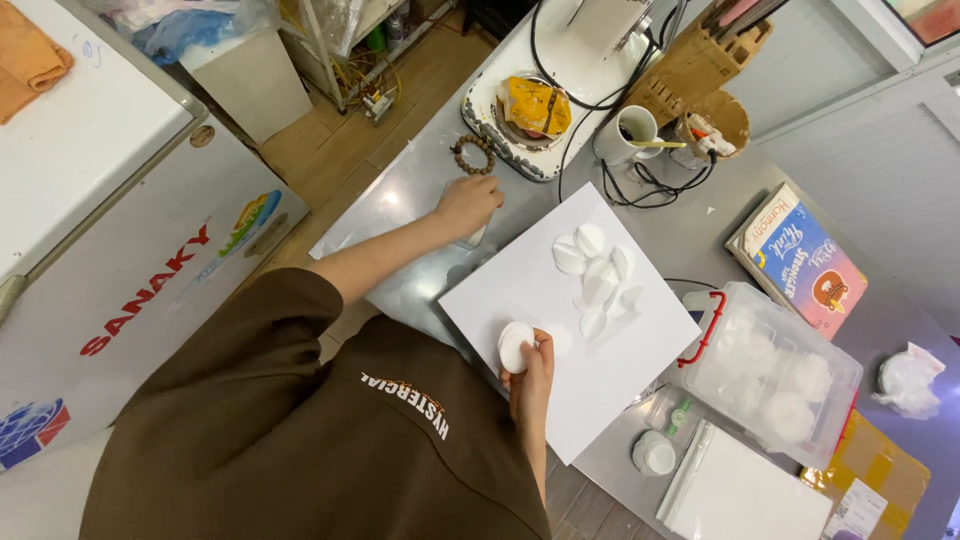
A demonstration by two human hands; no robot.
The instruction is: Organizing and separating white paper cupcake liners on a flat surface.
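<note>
A large white sheet (600,370) lies on the steel table (400,195). Several thin white round discs (597,275) are spread over its far part. My right hand (530,375) is at the sheet's near edge and pinches a small stack of white round discs (514,345). My left hand (468,203) rests curled on the table by the sheet's left corner. A bit of white shows under its fingers; what it is cannot be told.
Right of the sheet stand a clear lidded box with red latches (775,375) holding white rounds, a small lidded cup (655,453) and a white packet (745,492). Farther back are a bead bracelet (474,155), a mixer base (520,110), a mug (637,128) and books (805,262). A chest freezer (110,230) stands left.
</note>
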